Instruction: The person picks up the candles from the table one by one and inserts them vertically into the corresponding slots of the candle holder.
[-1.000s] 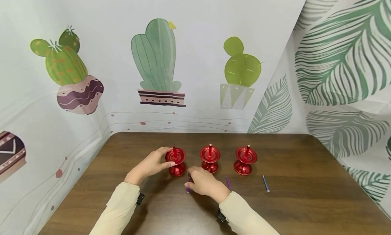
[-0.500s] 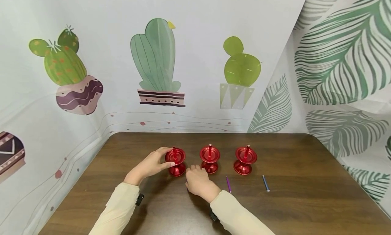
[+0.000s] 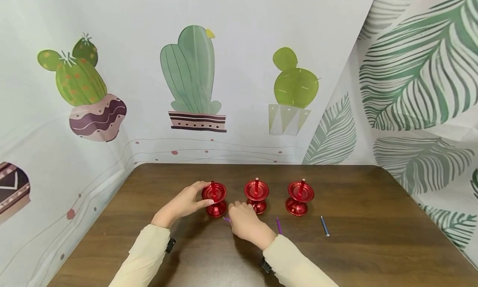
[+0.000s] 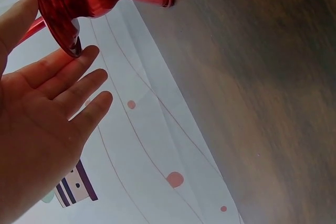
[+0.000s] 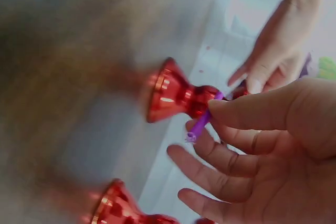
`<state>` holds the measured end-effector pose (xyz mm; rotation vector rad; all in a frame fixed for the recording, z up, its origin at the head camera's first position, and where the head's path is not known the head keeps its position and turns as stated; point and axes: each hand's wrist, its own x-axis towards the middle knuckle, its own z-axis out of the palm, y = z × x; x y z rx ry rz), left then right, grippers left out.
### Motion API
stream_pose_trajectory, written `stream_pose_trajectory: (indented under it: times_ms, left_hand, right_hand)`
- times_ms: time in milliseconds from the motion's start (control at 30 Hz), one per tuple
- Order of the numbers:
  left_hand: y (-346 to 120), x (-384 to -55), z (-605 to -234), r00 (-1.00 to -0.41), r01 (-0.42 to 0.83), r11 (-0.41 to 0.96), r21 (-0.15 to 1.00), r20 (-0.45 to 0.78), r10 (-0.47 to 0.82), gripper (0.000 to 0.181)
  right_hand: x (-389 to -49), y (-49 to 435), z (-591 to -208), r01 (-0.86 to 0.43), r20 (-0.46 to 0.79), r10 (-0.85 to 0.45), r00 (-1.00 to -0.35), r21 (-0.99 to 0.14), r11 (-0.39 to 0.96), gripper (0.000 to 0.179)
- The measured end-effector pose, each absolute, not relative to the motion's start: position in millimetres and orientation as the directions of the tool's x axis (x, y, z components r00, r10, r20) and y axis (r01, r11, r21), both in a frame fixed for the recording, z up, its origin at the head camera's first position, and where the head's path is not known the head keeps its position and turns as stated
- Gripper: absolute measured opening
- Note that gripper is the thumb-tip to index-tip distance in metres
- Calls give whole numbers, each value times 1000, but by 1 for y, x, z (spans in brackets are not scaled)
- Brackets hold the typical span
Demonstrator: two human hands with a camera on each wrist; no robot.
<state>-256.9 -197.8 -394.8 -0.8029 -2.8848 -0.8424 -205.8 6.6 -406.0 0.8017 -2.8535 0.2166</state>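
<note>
A shiny red candle holder (image 3: 216, 209) stands at the left end of a row, its thin upright tube rising from the dish. My left hand (image 3: 183, 202) holds the dish rim between thumb and fingers; in the left wrist view the thumb and index finger lie at opposite sides of the dish (image 4: 58, 19). Just right of this holder, my right hand (image 3: 248, 222) pinches a thin purple candle (image 5: 199, 124) between thumb and index finger, the other fingers spread loosely. In the head view only one tip of that candle (image 3: 226, 219) shows, pointing left near the holder's base.
Two more red holders, one in the middle (image 3: 257, 206) and one on the right (image 3: 297, 206), stand in line. In front of them lie a second purple candle (image 3: 279, 225) and a blue candle (image 3: 325, 226) on the brown table (image 3: 358, 204). A cactus-print cloth (image 3: 246, 79) hangs behind.
My right hand has taken hold of the left purple candle, lifted it and turned it so a tip points left. The left hand keeps its hold on the holder.
</note>
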Motion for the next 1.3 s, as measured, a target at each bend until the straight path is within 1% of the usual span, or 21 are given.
stream_pose_trajectory:
  times_ms: [67,200,267,400,567,633,733,867,967,1200,1300]
  left_hand:
    - [-198,-257,-395,-865,489,718,495,171,471,64]
    - [-197,-257,-395,-857,504,710,492,185,480,63]
    - [-197,-257,-395,-856,507,710,489,187,482,63]
    - [-198,-256,-396,-858,502,715,487,179,481,64]
    - [-198,-256,-396,-854,511,711,484,190,484,62]
    - [-198,-256,-396,-851,516,708,482,198,486,60]
    - [-198,-255,-396,-851,517,706,485,199,486,60]
    - [-197,-255,-396,-855,508,707,492,190,482,61]
    - [-197,-254,-395,-855,509,704,495,192,482,62]
    - [-198,-255,-394,-847,523,703,481,203,491,62]
    - [-198,-256,-394,-844,529,701,477,210,494,62]
  right_hand:
    - [-206,10,-399,-555,260,-509,-820,-147,819,12]
    - [-211,13,-383,-584,312,-500,-808,-304,753,8]
    - [-215,13,-376,-574,303,-489,-818,-377,727,3]
    - [-225,8,-365,-539,296,-451,-842,-502,676,10]
    - [-242,0,-359,-461,282,-380,-881,-691,557,9]
    - [-248,-4,-359,-445,306,-340,-889,-748,492,10]
    - [-254,-10,-359,-447,366,-267,-891,-805,391,11]
    - [-259,-16,-363,-483,444,-197,-874,-833,268,11]
    - [-262,-18,-368,-511,480,-177,-859,-827,236,11]
    - [-264,-20,-379,-530,487,-209,-848,-776,342,8]
    - [-265,-19,-381,-543,501,-211,-840,-758,363,9]
